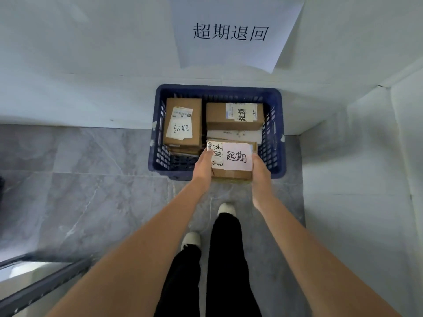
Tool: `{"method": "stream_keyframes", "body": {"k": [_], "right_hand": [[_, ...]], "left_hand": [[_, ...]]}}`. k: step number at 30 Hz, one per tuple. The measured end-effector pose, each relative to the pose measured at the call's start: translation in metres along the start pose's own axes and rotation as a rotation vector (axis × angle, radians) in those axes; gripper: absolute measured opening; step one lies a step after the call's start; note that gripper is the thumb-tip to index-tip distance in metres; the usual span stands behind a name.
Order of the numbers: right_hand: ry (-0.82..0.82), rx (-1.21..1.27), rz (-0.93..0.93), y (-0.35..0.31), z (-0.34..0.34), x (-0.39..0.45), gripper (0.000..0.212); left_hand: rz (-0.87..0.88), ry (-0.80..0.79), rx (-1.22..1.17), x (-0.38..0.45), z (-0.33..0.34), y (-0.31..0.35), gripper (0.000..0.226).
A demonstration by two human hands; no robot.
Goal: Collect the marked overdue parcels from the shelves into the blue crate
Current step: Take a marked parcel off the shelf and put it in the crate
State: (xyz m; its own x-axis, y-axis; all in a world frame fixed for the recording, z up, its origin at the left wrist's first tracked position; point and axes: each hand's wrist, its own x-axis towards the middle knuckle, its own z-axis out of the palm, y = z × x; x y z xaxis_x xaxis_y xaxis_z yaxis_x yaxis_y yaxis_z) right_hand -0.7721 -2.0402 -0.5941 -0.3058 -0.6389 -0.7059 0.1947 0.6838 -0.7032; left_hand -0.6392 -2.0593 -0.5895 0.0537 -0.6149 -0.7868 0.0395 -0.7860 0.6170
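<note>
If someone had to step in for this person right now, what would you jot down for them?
Left hand and right hand: both grip the held parcel by its sides, over the near edge of the blue crate.
Already in the crate: left box and back box, both with handwritten tags, on top of more parcels.
Left: set the held parcel in. Shelves aren't clearly visible, so I can't say how many remain.

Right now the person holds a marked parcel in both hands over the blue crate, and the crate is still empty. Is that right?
Not quite. The crate is not empty: the head view shows marked parcels already inside. The rest holds: left hand and right hand hold a marked parcel over the crate.
</note>
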Motion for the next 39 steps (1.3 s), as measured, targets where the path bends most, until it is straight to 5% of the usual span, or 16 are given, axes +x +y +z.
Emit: {"method": "stream_keyframes", "body": {"k": [6,10,16,20,26,33,39], "right_hand": [[-0.130,-0.056,0.103,-0.001,0.004,0.124,0.039],[-0.177,-0.070,0.166,0.011,0.023,0.198,0.040],[-0.113,0.005,0.218,0.030,0.061,0.236,0.041],[-0.036,0.033,0.123,0.035,0.075,0.233,0.041],[0.034,0.013,0.141,0.035,0.080,0.234,0.058],[-0.060,-0.075,0.185,0.018,0.070,0.224,0.046],[-0.112,-0.225,-0.007,-0.043,0.058,0.174,0.034]], "left_hand": [[-0.109,0.067,-0.086,0.104,0.035,0.018,0.070],[-0.137,0.119,-0.133,0.192,0.031,-0.009,0.104],[-0.174,0.176,-0.161,0.251,0.019,-0.026,0.079],[-0.203,0.199,-0.168,0.277,0.015,-0.039,0.082],[-0.192,0.201,-0.051,0.250,0.020,0.006,0.061],[-0.077,0.174,0.150,0.226,0.024,0.026,0.054],[0.057,0.164,0.192,0.167,0.027,0.064,0.056]]}}
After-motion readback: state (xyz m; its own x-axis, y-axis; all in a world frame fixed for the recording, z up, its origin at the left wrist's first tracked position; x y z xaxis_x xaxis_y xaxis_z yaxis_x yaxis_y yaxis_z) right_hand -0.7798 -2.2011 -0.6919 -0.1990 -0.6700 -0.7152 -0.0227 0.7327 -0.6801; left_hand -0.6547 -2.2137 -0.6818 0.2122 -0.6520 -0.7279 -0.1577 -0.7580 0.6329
